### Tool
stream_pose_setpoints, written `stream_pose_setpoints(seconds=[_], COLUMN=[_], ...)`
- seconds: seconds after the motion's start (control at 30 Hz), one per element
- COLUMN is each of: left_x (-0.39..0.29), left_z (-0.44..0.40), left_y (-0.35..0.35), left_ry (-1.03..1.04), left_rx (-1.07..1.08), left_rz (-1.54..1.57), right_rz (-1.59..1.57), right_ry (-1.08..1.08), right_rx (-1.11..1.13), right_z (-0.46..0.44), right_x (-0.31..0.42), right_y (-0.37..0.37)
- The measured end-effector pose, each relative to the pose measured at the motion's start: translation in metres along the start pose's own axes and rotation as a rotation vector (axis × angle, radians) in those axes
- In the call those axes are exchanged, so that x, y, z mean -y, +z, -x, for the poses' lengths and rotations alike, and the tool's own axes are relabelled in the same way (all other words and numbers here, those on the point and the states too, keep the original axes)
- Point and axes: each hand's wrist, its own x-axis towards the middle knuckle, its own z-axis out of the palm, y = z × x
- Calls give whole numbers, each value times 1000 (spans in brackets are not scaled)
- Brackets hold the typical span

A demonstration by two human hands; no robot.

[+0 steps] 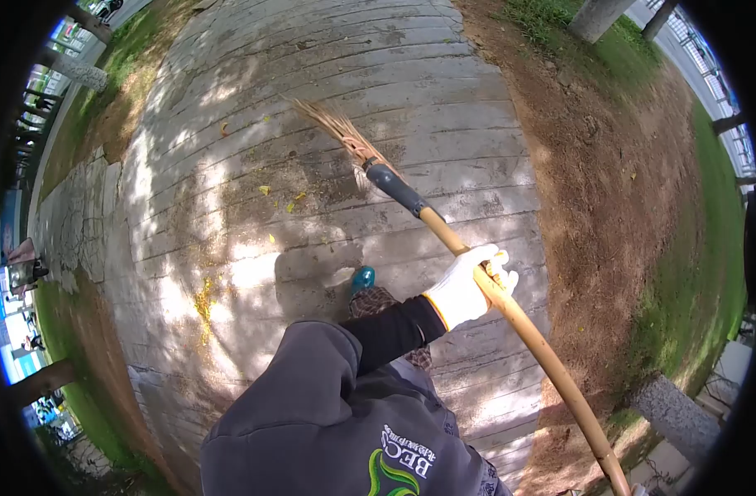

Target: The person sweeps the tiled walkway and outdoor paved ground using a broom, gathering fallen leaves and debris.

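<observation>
White fabric glove with a yellow-edged cuff covers the left hand (461, 291), whose fingers are curled around the long, tan, rod-like handle of a broom (533, 337). Of the right hand (639, 490), only a pale sliver appears beside the handle at the lower edge; how its fingers stand cannot be told. The broom lies obliquely across the view, its handle running from the lower right to a dark grey tubular binding (396, 188) and then a fan of straw-coloured bristles (337, 124). The bristles are over a grey, transversely grooved concrete path (444, 107); whether their tips touch it cannot be determined. Small yellow leaves (290, 207) lie near the bristles, and a denser patch of yellow fragments (203, 307) lies farther left, partly in sunlight. Below the binding, a glossy teal shoe (363, 279) shows beside brown checked cloth (373, 302). Bare brown soil (593, 190) borders the path on the right.
</observation>
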Motion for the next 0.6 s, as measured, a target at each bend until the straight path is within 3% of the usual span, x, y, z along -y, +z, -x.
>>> stream_pose_setpoints(seconds=[0.03,0.07,0.1,0.13,0.17,0.23,0.3,0.33,0.4,0.43,0.5,0.53,0.6], left_x=[-25,-60,-100,-140,-181,-277,-330,-323,-302,-284,-264,-260,-247], left_z=[0,-17,-44,-57,-63,-83,-52,-8,95,140,208,244,291], left_y=[37,45,35,35,37,-18,-83,-90,-74,-78,-121,-137,-142], left_ry=[58,84,140,198,308,297,234,305,410,436,486,403,268], left_rx=[-77,-86,118,162,-4,90,185,49,-213,-346,-375,-309,-217], left_rz=[-38,-31,-19,-7,-41,-104,-162,-95,19,93,165,152,187], right_rz=[-106,-668,-643,-494,-410,-414,-401,-490,-630,-596,-548,-500,-35], right_ry=[-22,304,149,180,90,79,161,235,393,471,606,608,386], right_rx=[29,428,322,408,442,885,1005,1025,1004,889,627,644,300], right_z=[5,11,40,74,109,165,203,215,226,233,247,245,256], right_x=[-10,-20,-35,-35,-42,-56,-42,-31,-9,6,31,35,50], right_y=[19,49,81,141,186,244,281,286,278,272,256,236,223])
